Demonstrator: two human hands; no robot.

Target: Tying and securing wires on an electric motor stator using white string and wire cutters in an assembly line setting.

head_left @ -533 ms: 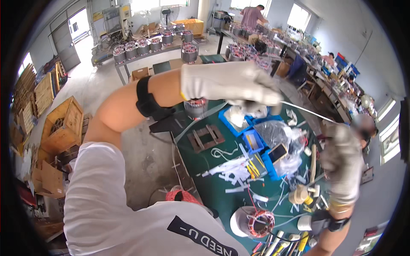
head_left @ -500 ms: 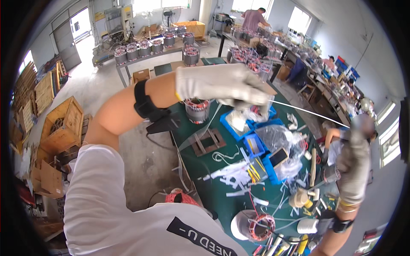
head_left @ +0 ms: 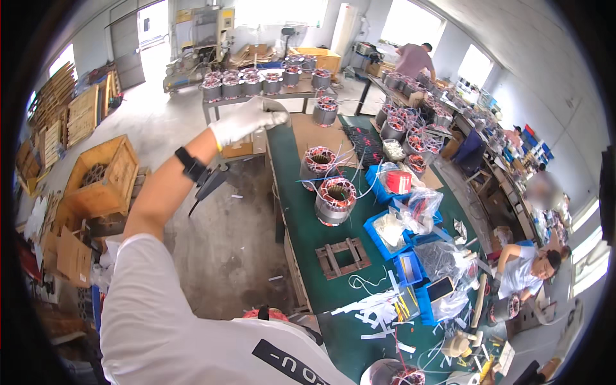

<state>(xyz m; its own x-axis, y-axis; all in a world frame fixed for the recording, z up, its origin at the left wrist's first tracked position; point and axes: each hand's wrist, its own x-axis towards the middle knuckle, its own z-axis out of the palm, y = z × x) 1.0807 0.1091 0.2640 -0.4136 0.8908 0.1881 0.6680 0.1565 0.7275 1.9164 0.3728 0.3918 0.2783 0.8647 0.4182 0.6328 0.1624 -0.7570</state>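
My left hand (head_left: 253, 120), in a pale knit glove, is raised over the table's far left corner. Its fingers are curled closed; whatever they may hold is hidden. Far off at the right rim, my right hand (head_left: 570, 328), also gloved, is held up with its fingers blurred and partly lost in the dark edge. No cord shows clearly between the hands. Below and right of my left hand, two motor stators (head_left: 335, 200) with red-and-white windings stand on the green table (head_left: 301, 221). Another stator (head_left: 407, 377) is at the lower edge beside my body.
A wooden frame (head_left: 342, 258), blue bins (head_left: 387, 235), white strips (head_left: 378, 309) and a mallet (head_left: 457, 344) lie on the table. A co-worker (head_left: 523, 273) handles a stator across from me. More stators (head_left: 250, 83) line a bench behind. Wooden crates (head_left: 102, 176) stand left.
My hands have moved far apart, the left one out left and the right one to the lower right. The white cord stretched between them is no longer visible. The view has shifted, uncovering the stators.
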